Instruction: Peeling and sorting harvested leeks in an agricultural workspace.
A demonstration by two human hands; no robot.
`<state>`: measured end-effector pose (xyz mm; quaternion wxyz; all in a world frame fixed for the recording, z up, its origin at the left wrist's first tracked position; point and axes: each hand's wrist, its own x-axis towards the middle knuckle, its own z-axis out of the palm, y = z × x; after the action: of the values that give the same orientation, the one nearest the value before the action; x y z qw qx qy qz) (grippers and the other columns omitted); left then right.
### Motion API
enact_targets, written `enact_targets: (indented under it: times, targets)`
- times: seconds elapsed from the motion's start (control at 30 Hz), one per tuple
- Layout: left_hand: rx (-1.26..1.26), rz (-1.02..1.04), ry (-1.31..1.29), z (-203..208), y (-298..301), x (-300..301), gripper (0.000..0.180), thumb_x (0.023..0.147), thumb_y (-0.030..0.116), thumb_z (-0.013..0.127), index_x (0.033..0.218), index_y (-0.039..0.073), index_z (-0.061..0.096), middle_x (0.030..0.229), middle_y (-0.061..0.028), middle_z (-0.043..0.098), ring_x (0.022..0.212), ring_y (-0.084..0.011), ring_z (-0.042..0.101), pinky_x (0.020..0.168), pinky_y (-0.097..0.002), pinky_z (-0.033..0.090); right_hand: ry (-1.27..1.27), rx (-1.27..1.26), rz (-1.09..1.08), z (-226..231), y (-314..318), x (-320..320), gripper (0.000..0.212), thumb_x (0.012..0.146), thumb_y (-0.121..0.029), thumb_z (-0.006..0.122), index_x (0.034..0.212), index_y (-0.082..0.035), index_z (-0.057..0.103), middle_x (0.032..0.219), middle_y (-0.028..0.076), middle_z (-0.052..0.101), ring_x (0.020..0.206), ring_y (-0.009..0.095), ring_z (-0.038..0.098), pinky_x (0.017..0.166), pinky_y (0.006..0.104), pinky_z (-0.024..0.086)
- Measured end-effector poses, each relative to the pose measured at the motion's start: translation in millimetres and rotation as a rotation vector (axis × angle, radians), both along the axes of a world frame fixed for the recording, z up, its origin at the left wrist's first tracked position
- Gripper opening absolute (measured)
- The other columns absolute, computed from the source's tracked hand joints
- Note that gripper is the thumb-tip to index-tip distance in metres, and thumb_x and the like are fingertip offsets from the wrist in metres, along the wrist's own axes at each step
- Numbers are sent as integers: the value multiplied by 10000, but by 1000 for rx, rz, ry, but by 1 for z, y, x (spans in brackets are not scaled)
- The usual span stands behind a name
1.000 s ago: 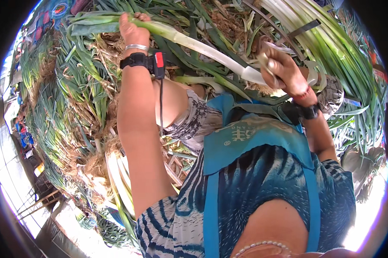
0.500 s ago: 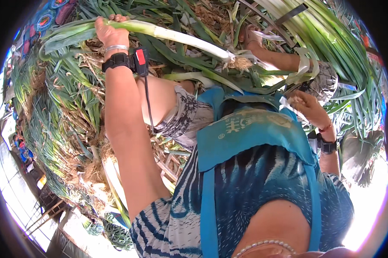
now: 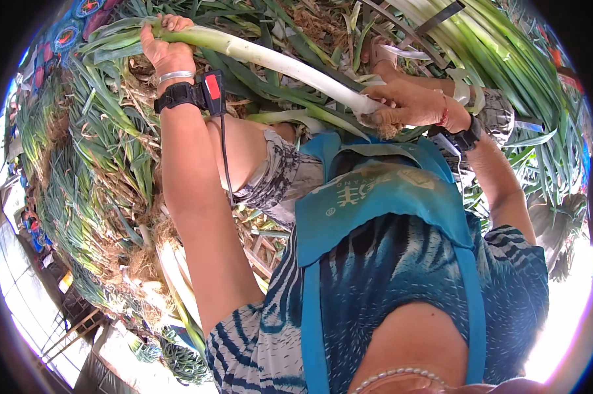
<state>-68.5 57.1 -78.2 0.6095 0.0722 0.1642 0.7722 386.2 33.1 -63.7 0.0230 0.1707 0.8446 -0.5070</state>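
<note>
A long leek (image 3: 270,57) stretches between the two hands, bowed gently, its shank smooth and glossy white, turning pale green toward the left hand (image 3: 166,49). That hand is wrapped around the green part, thumb on the near side, and flat, ribbed, dull-green leaves fan out beyond it. The right hand (image 3: 411,105) has its fingers curled together at the other end, pinching the shank's base; a wiry tan tuft of roots (image 3: 388,129) hangs just below them. How firmly it presses, I cannot tell.

A polished metal bangle (image 3: 176,75) and a black woven strap (image 3: 179,96) circle the left wrist; a thin red cord (image 3: 443,113) circles the right. Below and between the hands hangs a smooth blue apron (image 3: 382,207), over a shirt (image 3: 388,262) printed with wavy streaks.

Beyond the right hand lies a sheaf of straight, shiny leeks (image 3: 500,72), beside a flat dark strip (image 3: 441,18). Left of and below the left hand, a shaggy heap of leeks (image 3: 93,177) covers the ground, limp leaves mixed with matted, straw-dry roots. Farther below that hand, a pale floor (image 3: 122,354) glares with light.
</note>
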Motion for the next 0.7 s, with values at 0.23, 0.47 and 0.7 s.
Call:
enact_targets:
  times: [0.23,0.47,0.7]
  targets:
    - [5,-139,-207,-6,-4,-6,307,876,333,531,885,37,449,697,-41,430,589,-184,443,572,-328,409,82,-69,65,8,-4,-5,344,943,-283,561,1089,27,585,768,183,628,702,293,634,610,357,473]
    - [-530,-18,194,-35,-1,3,431,922,423,425,826,3,406,738,-148,482,658,-293,501,649,-469,470,290,85,-6,8,-10,-7,315,972,-284,501,1014,11,604,746,185,617,703,331,621,616,366,475]
    - [-322,-149,-60,-29,0,8,333,894,343,431,748,55,350,690,-51,334,630,-186,389,620,-330,374,313,74,-325,3,-20,-11,358,989,-321,479,894,-3,613,635,104,519,570,205,519,581,313,450]
